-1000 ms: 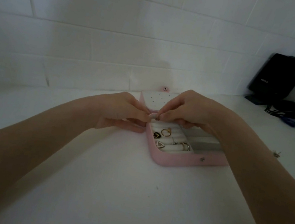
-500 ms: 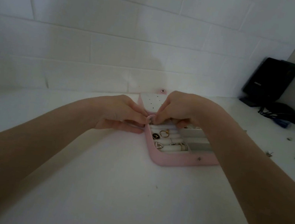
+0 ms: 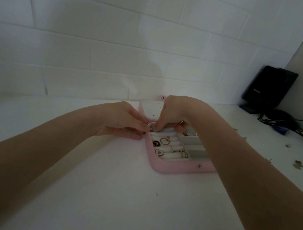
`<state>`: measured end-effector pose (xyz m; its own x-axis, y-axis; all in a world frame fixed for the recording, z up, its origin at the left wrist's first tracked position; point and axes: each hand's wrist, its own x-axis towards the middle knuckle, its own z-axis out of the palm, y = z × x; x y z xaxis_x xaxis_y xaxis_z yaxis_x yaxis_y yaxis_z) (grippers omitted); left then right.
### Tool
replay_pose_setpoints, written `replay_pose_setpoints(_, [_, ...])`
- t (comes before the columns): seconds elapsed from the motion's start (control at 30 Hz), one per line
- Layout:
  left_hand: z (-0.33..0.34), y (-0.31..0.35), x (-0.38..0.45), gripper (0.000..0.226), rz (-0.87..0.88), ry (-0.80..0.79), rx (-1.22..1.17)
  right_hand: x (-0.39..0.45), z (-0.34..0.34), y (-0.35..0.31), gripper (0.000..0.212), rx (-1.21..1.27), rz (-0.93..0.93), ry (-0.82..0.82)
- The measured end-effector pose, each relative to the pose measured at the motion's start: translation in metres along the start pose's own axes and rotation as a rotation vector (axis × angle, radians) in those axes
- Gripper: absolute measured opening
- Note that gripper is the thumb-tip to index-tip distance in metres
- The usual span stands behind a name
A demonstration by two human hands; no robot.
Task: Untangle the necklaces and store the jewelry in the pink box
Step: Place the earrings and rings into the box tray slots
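Pink box (image 3: pixel 176 166) sits open on the white counter (image 3: pixel 112 198); right hand (image 3: pixel 176 115) pinches a small ring (image 3: pixel 151 128) at the far-left ring roll, left hand (image 3: pixel 123 122) pinches the box corner: seat it fully in the slot, clear of the gold ring (image 3: pixel 165 140).

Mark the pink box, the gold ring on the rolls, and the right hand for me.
pink box (image 3: pixel 178 167): head view, on its near front wall.
gold ring (image 3: pixel 164 140): head view, on the hoop's rim.
right hand (image 3: pixel 175 111): head view, on the back of the hand.
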<state>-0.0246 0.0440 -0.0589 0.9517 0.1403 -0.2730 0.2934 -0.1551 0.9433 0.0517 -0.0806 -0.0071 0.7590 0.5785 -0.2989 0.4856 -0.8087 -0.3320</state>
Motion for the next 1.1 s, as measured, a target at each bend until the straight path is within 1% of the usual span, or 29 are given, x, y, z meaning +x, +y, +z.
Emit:
replay_pose_setpoints(0.07, [0.002,0.004,-0.001,0.021,0.037,0.063,0.093,-0.005,-0.003,0.003,0.025,0.034,-0.008,0.004])
replay_pose_setpoints(0.1, [0.003,0.006,-0.002,0.018,0.059,0.097,0.136,-0.007,-0.005,0.005,0.025,0.102,-0.009,0.008])
replay_pose_setpoints(0.13, [0.004,0.009,-0.003,0.016,0.082,0.135,0.183,-0.009,-0.008,0.010,0.030,0.177,-0.007,0.026])
replay_pose_setpoints(0.2, [0.007,0.017,-0.001,0.012,0.143,0.222,0.283,-0.014,-0.017,0.022,0.036,0.279,0.003,0.105])
replay_pose_setpoints(0.27, [0.014,0.027,0.002,0.011,0.218,0.273,0.345,-0.022,-0.029,0.037,0.034,0.341,0.015,0.162])
replay_pose_setpoints(0.33, [0.029,0.039,0.006,0.010,0.293,0.249,0.406,-0.032,-0.042,0.055,0.030,0.375,0.042,0.192])
replay_pose_setpoints(0.5, [0.081,0.062,0.021,0.011,0.404,0.073,0.664,-0.049,-0.057,0.111,0.021,0.322,0.124,0.285])
replay_pose_setpoints(0.67, [0.110,0.072,0.036,0.010,0.427,-0.034,0.847,-0.029,-0.040,0.156,0.015,0.229,0.075,0.442])
replay_pose_setpoints(0.73, [0.113,0.071,0.042,0.012,0.432,-0.060,0.881,-0.015,-0.027,0.163,0.017,0.173,0.025,0.517])
replay_pose_setpoints(0.8, [0.112,0.068,0.048,0.015,0.446,-0.070,0.894,0.003,-0.014,0.166,0.022,0.064,-0.015,0.559])
replay_pose_setpoints(0.9, [0.108,0.064,0.052,0.017,0.474,-0.075,0.861,0.025,-0.003,0.169,0.027,-0.087,-0.047,0.518])
replay_pose_setpoints(0.97, [0.105,0.062,0.054,0.018,0.491,-0.072,0.828,0.032,-0.002,0.172,0.024,-0.122,-0.056,0.526])
replay_pose_setpoints(1.03, [0.101,0.061,0.056,0.016,0.496,-0.047,0.788,0.031,-0.004,0.175,0.020,-0.071,-0.082,0.586])
replay_pose_setpoints(1.1, [0.101,0.060,0.058,0.013,0.473,0.027,0.701,0.022,-0.011,0.175,0.018,0.123,-0.109,0.656])
